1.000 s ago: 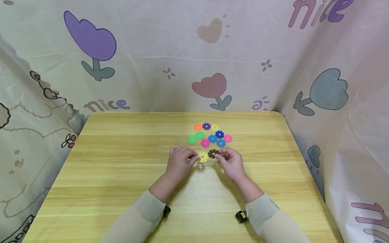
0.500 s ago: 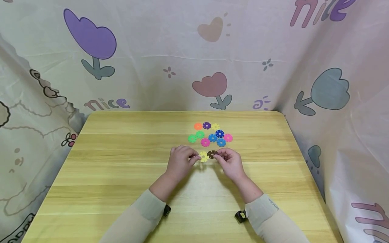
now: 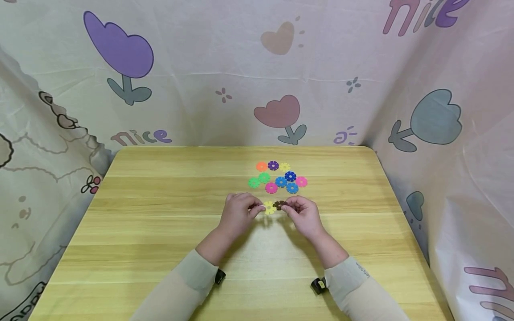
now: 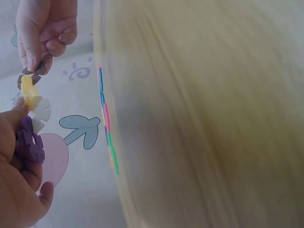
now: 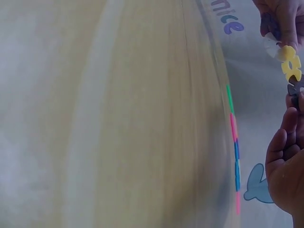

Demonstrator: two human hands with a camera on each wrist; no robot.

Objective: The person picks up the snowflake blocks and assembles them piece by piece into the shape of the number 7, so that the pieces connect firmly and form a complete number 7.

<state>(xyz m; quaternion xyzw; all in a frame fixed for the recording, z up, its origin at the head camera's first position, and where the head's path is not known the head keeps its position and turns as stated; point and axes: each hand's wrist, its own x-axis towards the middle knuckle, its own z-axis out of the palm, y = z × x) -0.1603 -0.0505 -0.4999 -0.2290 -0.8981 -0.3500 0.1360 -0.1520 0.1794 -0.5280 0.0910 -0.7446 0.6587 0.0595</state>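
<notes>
Both ends are clamped: purple disc (image 4: 33, 151) by left grip (image 3: 239, 214), brown disc (image 3: 276, 206) by right grip (image 3: 306, 216), white disc (image 4: 42, 113) and yellow disc (image 4: 28, 85) between, above the tabletop (image 3: 160, 214), near of the loose discs (image 3: 278, 183). Light, stiff, slick plastic is suggested; rims are best pinched.

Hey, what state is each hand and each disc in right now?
Left hand: gripping the purple disc end of a cluster
Right hand: pinching the brown disc
White disc: in the cluster, between purple and yellow
Held yellow disc: raised, meeting brown; whether locked, cannot tell
Brown disc: tilted against yellow
Other discs: lying flat on the table
</notes>
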